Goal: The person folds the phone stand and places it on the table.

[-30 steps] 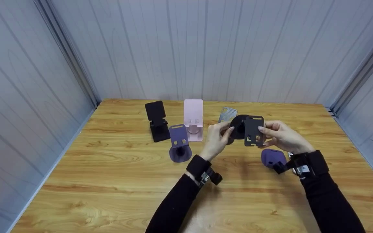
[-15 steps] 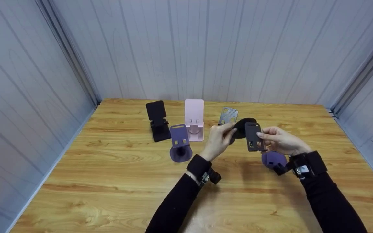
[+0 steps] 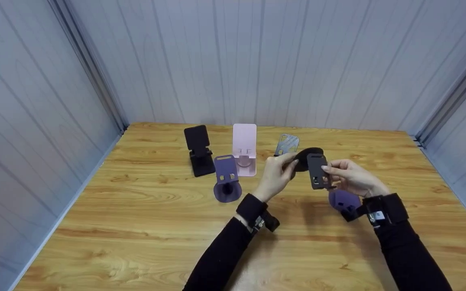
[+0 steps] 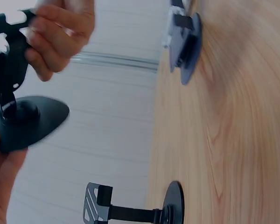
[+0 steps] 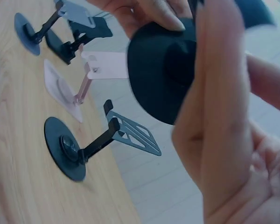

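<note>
Black stand (image 3: 313,165) lowered: base (image 3: 305,158) between left fingers (image 3: 286,157), plate (image 3: 316,169) between right fingers (image 3: 340,163).

Left hand (image 3: 275,174) pinching, right hand (image 3: 352,177) pinching, forearms (image 3: 221,254) angled inward.

Near the back of a wooden table (image 3: 136,242), a pink stand (image 3: 244,139) sits between a black stand (image 3: 199,150) on its left and a grey-topped stand (image 3: 287,142) on its right. An unfolded purple stand (image 3: 226,169) is in front, between the black and pink ones, while a folded purple stand (image 3: 343,199) lies farther right. Pale walls (image 3: 237,60) rise behind and at both sides.
</note>
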A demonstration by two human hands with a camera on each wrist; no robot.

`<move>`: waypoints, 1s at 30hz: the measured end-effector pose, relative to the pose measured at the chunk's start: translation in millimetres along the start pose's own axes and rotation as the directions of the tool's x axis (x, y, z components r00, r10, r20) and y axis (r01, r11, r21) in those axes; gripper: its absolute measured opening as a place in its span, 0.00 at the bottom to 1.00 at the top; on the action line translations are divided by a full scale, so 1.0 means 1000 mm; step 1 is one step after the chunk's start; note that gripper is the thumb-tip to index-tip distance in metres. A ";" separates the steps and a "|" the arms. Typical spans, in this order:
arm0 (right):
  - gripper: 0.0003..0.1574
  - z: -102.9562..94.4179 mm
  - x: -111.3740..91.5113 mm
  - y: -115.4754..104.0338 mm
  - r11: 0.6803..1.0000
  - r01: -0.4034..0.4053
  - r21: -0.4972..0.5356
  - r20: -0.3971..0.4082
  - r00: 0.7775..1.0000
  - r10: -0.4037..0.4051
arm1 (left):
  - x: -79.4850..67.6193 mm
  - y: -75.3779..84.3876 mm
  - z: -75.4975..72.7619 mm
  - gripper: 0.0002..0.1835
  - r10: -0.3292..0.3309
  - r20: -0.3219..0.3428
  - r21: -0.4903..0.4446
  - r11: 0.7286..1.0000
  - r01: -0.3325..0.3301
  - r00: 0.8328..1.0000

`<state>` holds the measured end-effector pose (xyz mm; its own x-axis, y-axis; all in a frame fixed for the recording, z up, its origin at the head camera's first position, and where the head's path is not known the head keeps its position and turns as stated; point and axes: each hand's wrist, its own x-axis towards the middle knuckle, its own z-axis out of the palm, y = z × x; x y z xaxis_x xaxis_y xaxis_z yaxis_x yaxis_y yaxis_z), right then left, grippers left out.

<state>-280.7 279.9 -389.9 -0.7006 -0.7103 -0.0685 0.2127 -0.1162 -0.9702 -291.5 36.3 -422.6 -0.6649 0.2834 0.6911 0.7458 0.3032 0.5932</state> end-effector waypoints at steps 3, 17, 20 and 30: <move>0.15 0.007 -0.001 -0.002 0.997 0.002 -0.081 -0.136 0.991 -0.013 | 0.001 0.001 0.000 0.10 -0.042 -0.021 -0.023 0.999 0.042 0.999; 0.37 0.025 -0.006 -0.005 0.969 0.022 -0.248 -0.309 0.946 -0.100 | 0.006 0.009 -0.004 0.10 -0.199 0.005 -0.226 0.954 0.195 0.980; 0.25 0.025 -0.003 -0.002 0.978 0.080 -0.193 -0.279 0.951 -0.133 | 0.006 0.009 -0.003 0.10 -0.226 0.022 -0.244 0.943 0.225 0.974; 0.15 0.024 0.001 0.003 0.987 0.118 -0.109 -0.313 0.938 -0.147 | 0.003 0.014 -0.007 0.16 -0.380 0.131 -0.366 0.840 0.401 0.916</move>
<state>-264.1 261.9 -387.4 -0.9019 -0.4319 0.0056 0.0529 -0.1232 -0.9910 -282.6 35.0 -409.4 -0.8977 0.2630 0.3535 0.3752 0.0355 0.9263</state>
